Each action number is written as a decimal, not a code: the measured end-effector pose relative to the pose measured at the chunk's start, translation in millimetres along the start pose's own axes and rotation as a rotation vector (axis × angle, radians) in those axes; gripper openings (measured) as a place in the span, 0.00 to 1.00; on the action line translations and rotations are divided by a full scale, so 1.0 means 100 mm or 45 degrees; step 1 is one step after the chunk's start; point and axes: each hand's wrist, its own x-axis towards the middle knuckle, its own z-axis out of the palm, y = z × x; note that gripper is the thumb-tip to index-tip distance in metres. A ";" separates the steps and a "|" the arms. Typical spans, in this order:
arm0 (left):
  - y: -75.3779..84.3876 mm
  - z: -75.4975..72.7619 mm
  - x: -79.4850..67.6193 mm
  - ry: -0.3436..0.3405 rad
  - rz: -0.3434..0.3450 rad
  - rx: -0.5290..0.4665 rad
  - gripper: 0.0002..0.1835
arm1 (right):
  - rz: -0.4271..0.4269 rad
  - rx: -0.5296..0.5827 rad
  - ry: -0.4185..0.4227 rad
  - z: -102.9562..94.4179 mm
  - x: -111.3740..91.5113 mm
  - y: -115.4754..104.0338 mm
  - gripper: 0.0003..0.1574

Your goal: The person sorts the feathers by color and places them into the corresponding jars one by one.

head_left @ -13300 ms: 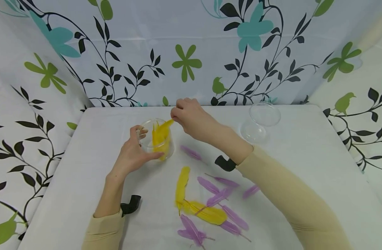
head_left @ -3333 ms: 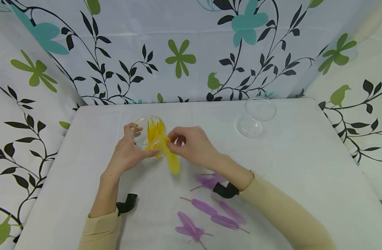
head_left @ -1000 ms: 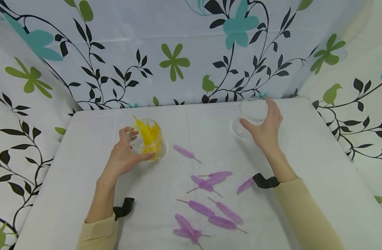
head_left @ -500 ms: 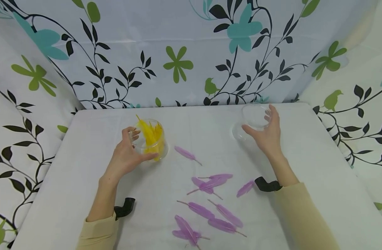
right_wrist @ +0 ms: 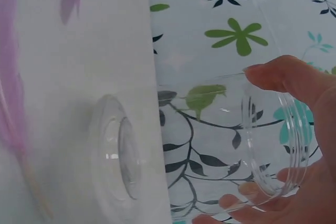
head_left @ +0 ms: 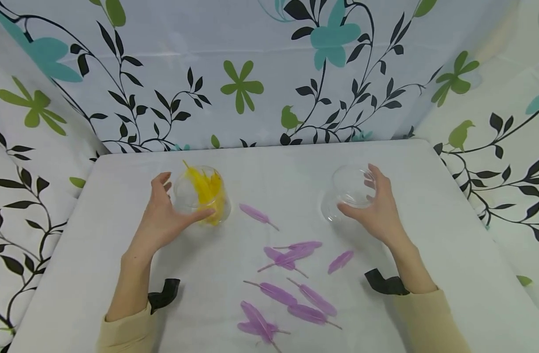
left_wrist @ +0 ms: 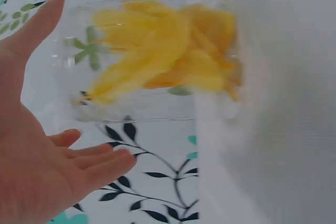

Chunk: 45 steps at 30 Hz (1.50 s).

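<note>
A clear jar (head_left: 184, 192) with yellow feathers (head_left: 209, 190) inside stands upright at the left of the table. My left hand (head_left: 157, 215) is beside it, thumb and fingers spread; the left wrist view shows a gap between palm and jar. On the right, my right hand (head_left: 377, 211) holds a second clear jar (head_left: 346, 184) with nothing inside, thumb on one side and fingers curled round the other. In the right wrist view, that hand grips the jar (right_wrist: 210, 145) near its rim. Several purple feathers (head_left: 313, 296) lie loose between the two jars and toward the front.
A white cloth covers the table (head_left: 278, 181). A patterned curtain (head_left: 199, 39) hangs behind it and at both sides. One purple feather (head_left: 256, 214) lies close to the left jar. Each wrist wears a black camera mount (head_left: 163, 294).
Yellow feathers once on the table are now in the left jar. My left hand has let go of that jar. My right hand has taken the second jar and brought it nearer.
</note>
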 end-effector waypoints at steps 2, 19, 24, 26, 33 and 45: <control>0.08 -0.04 -0.08 0.132 0.053 0.006 0.68 | -0.003 -0.020 -0.045 -0.03 -0.02 -0.03 0.71; 0.91 0.82 -0.07 0.002 0.861 0.327 0.17 | 0.028 -0.121 -0.250 -0.21 -0.08 -0.05 0.70; 0.91 1.07 0.16 -0.326 0.791 0.647 0.12 | 0.026 -0.095 -0.260 -0.22 -0.08 -0.06 0.70; 0.89 1.16 0.22 -0.415 0.783 0.737 0.12 | 0.024 -0.091 -0.264 -0.22 -0.07 -0.07 0.70; 0.81 1.37 0.29 -0.477 0.907 0.913 0.08 | 0.031 -0.094 -0.277 -0.21 -0.07 -0.06 0.70; 0.78 1.48 0.21 -0.335 1.205 1.231 0.05 | 0.035 -0.102 -0.285 -0.22 -0.07 -0.06 0.69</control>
